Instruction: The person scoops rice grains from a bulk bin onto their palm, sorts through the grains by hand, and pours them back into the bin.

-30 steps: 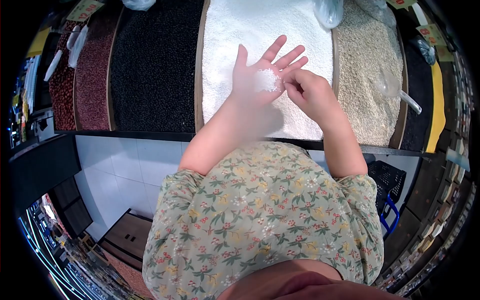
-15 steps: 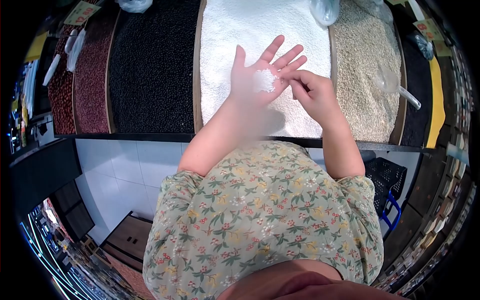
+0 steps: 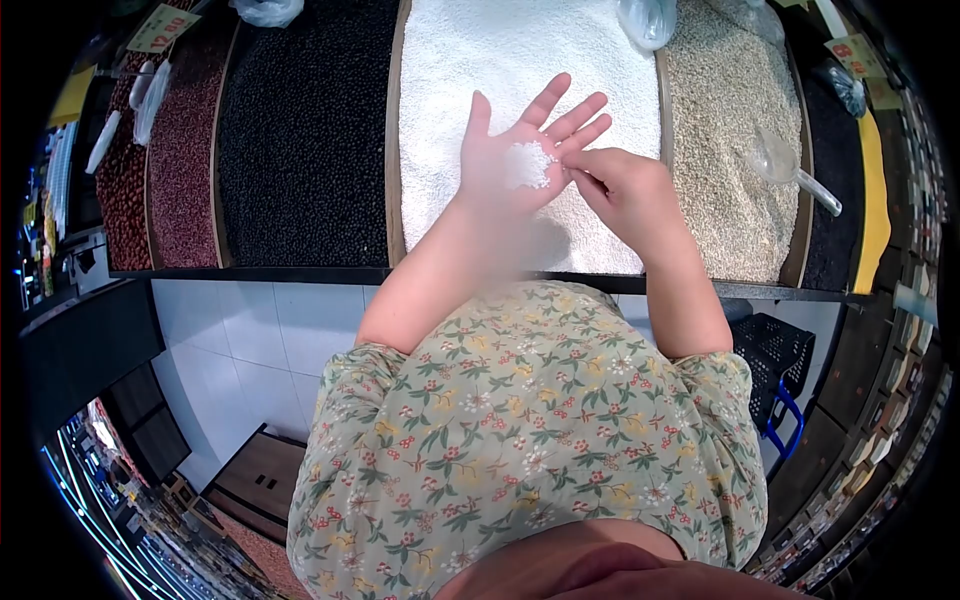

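Palm up and fingers spread, my left hand (image 3: pixel 500 150) is over a bin of white grains (image 3: pixel 450 60). A small heap of white grains (image 3: pixel 530 164) rests on its palm. From the right, my right hand (image 3: pixel 632 192) reaches to the edge of that palm, thumb and index finger pinched together close beside the heap. Whatever is between those fingertips is too small to make out. A blurred patch covers the left wrist and part of the palm.
Left of the white bin are black beans (image 3: pixel 305 140), dark red grains (image 3: pixel 183 160) and red beans (image 3: pixel 124 200). Beige grains (image 3: pixel 720 200) with a clear scoop (image 3: pixel 780 160) lie to the right. A plastic bag (image 3: pixel 650 22) hangs above. Wooden dividers separate the bins; a black ledge (image 3: pixel 300 274) runs in front.
The right hand's fingertips have shifted slightly at the palm's edge and are closed in a tighter pinch than half a second ago. My left hand has hardly moved.
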